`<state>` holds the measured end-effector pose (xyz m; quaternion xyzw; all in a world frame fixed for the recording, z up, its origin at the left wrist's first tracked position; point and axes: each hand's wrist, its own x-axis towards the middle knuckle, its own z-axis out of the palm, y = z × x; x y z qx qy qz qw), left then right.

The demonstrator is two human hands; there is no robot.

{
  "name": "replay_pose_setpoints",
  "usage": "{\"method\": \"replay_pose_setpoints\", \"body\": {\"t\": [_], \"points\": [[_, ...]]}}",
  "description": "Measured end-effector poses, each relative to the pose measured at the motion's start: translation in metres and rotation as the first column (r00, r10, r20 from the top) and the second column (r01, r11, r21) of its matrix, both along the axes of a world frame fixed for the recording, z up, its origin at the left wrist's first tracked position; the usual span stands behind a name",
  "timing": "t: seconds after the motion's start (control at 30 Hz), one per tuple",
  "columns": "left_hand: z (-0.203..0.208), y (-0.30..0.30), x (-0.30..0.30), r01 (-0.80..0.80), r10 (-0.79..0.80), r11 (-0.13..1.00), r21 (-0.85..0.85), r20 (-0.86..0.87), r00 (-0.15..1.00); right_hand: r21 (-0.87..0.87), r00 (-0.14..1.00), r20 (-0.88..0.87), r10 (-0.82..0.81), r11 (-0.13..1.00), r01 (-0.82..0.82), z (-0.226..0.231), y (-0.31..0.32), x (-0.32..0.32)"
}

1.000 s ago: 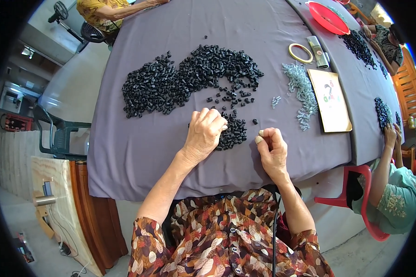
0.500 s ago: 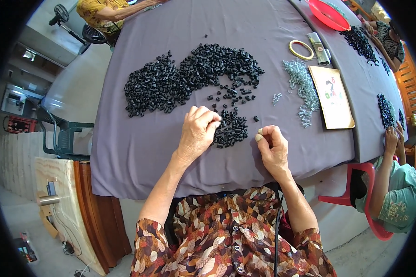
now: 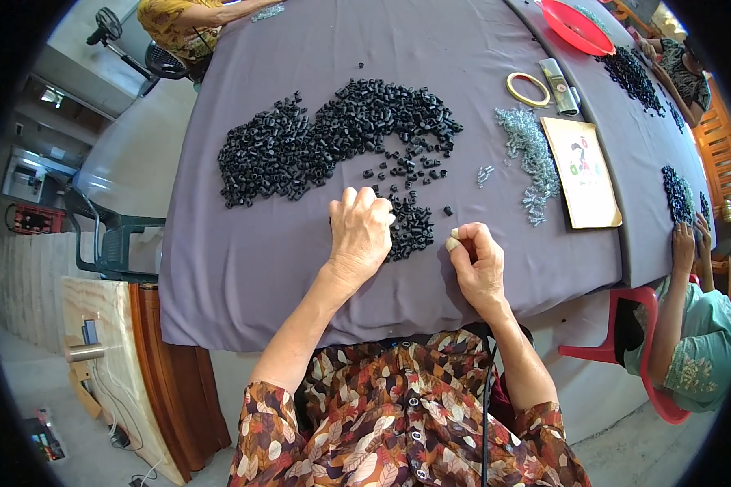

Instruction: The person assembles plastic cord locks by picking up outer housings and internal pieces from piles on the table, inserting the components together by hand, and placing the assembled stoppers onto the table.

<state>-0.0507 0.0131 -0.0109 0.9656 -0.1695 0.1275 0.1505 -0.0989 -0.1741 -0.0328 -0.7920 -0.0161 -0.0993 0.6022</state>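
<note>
My left hand [image 3: 359, 231] is closed, knuckles up, at the left side of a small pile of black caps [image 3: 413, 231]. Its fingertips are turned down and hidden, so what they hold cannot be made out. Right of that pile, my right hand [image 3: 481, 261] holds thumb and forefinger pinched together, with pale coverings on their tips. Whatever might be between them is too small to see. One loose black cap [image 3: 447, 211] lies between the small pile and my right hand. Several more caps are scattered toward the large black heap [image 3: 276, 154] beyond.
At the right lie a pile of small, shiny, pale pieces [image 3: 536, 162], a booklet [image 3: 583, 172], a tape roll [image 3: 528, 89] and a rolled packet [image 3: 559, 85]. A red basin [image 3: 577, 28] stands far right. Other people sit around the grey-clothed table [image 3: 244, 276].
My left hand has shifted slightly right and turned over more, its knuckles now up and its fingertips hidden. My right hand stays pinched in nearly the same place.
</note>
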Motion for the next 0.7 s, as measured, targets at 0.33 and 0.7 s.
{"method": "replay_pose_setpoints", "body": {"t": [0.33,0.7], "points": [[-0.001,-0.021,-0.036,-0.333,-0.386,0.39,-0.858,-0.481,0.787,0.067,0.997,0.058,0.06,0.996,-0.064,-0.001,-0.001,0.001],[-0.01,-0.032,-0.045,-0.339,-0.403,0.323,-0.884,-0.452,0.796,0.215,0.975,0.099,0.196,0.953,-0.214,0.0,0.001,-0.003]]}}
